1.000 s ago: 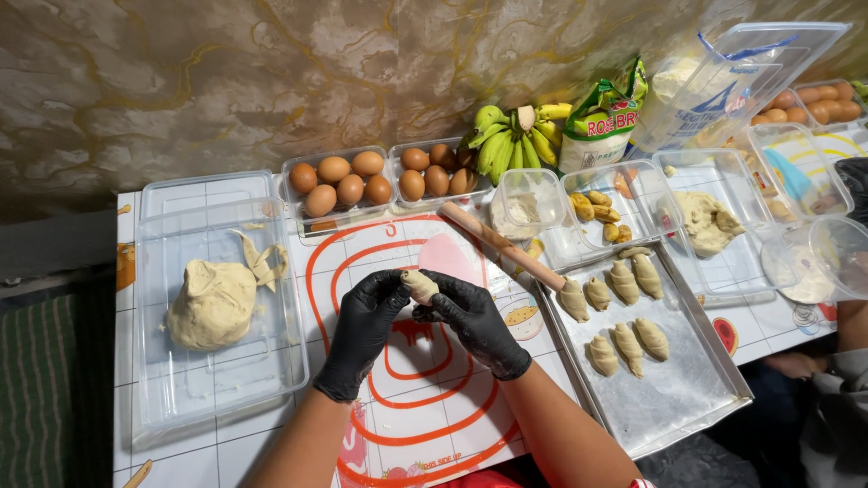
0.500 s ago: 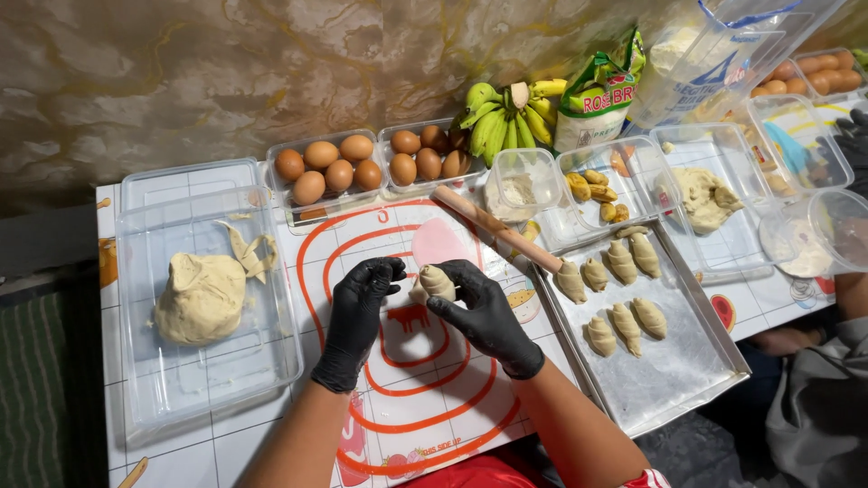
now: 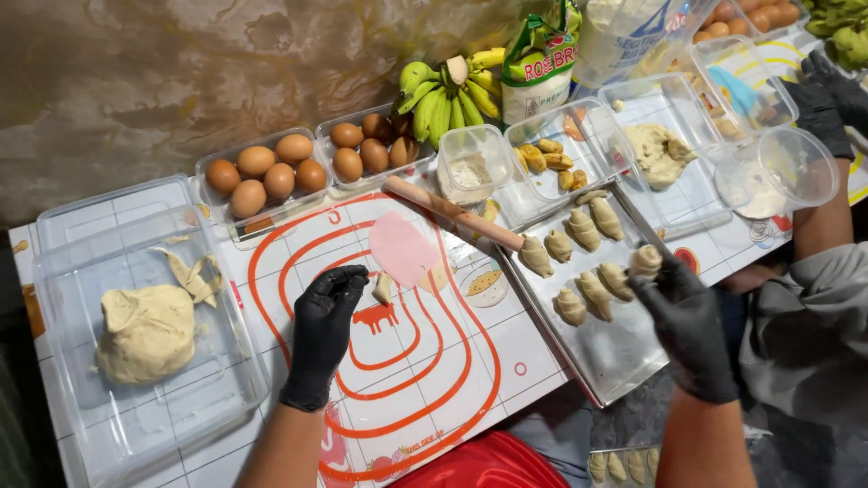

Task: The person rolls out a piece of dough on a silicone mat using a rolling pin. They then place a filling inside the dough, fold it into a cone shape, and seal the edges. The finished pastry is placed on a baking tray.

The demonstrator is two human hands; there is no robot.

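Both my hands wear black gloves. My right hand [image 3: 685,312] holds a folded dough pastry [image 3: 646,261] over the metal tray [image 3: 608,351], beside several shaped pastries [image 3: 583,229] lying in rows. My left hand [image 3: 327,310] rests on the white mat with red looping lines [image 3: 398,380], its fingertips touching a small scrap of dough [image 3: 383,288]. A pink plastic scraper [image 3: 402,247] lies just beyond that hand. A wooden rolling pin [image 3: 450,213] lies slanted between mat and tray.
A clear tub [image 3: 136,425] at the left holds a dough lump [image 3: 145,330]. Eggs [image 3: 262,172], bananas [image 3: 448,95], a bag and small containers of filling line the back. Another person's gloved hands [image 3: 827,95] and grey sleeve [image 3: 805,316] are at the right.
My hands were together over the mat shaping a pastry. Now my right hand has carried it right over the tray, and my left hand has dropped to the mat by a dough scrap.
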